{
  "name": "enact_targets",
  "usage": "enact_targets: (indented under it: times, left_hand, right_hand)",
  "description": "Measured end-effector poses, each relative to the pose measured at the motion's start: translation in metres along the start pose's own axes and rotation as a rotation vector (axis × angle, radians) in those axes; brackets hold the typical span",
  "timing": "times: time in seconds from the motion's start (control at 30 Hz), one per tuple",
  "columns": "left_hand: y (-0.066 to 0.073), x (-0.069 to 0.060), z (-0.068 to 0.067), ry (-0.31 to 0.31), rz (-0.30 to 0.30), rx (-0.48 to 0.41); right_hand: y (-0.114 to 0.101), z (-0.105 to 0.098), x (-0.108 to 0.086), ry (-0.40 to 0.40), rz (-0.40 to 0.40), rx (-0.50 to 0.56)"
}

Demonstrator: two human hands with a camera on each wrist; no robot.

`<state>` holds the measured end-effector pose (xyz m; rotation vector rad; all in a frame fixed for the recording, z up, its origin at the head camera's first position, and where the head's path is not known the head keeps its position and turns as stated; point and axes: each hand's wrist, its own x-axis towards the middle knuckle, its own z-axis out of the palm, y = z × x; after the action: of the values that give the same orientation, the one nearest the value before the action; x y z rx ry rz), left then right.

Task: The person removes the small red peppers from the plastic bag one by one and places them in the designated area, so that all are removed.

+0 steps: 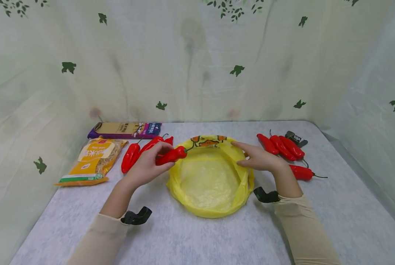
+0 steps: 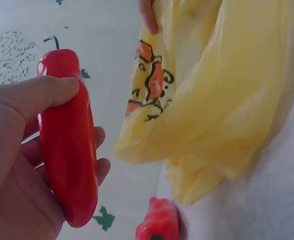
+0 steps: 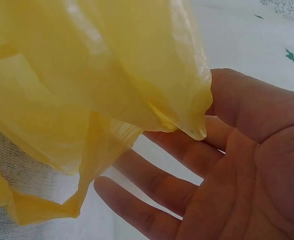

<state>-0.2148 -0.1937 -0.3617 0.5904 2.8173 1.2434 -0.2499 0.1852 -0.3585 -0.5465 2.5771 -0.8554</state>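
Note:
A glossy red chili pepper (image 2: 69, 150) with a thin stem is gripped in my left hand (image 1: 151, 163), thumb on one side and fingers on the other. That hand is beside the left rim of a yellow plastic bag (image 1: 207, 213), which stands with its mouth open and has an orange cartoon print. My right hand (image 1: 260, 156) holds the bag's right rim between thumb and fingers. In the right wrist view the yellow plastic (image 3: 177, 90) partly covers the fingertips.
More red peppers (image 1: 130, 158) lie left of the bag, near an orange grain packet (image 1: 95, 160) and a long purple-and-tan packet (image 1: 124, 130). On the right are several red peppers (image 1: 281, 147), one partly behind the right arm, and a small black packet (image 1: 296, 139). Curtains surround the table.

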Motion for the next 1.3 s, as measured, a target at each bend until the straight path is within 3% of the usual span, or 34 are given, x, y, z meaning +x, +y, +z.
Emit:
enact_targets:
  times: [0.33,0.7,0.9,1.07,1.3]
  left_hand:
    - [-0.020,-0.011,-0.033,-0.102,-0.108,0.046]
    - [-0.051,-0.018,-0.053,-0.165,-0.199,0.089]
    - [-0.063,-0.020,-0.058,-0.226,-0.258,0.113]
    - [-0.069,-0.023,-0.059,-0.249,-0.264,0.145]
    - [-0.071,-0.021,-0.054,-0.312,-0.269,0.121]
  right_hand:
    - [0.002,-0.001,-0.001,0.000,0.015,0.033]
    - [0.001,-0.004,-0.002,-0.008,0.047,0.041]
    - [0.004,-0.004,-0.002,-0.012,0.043,0.039]
    - [0.002,-0.004,-0.002,-0.011,0.034,0.022]
    - [0.001,-0.003,-0.002,-0.012,0.030,0.015]
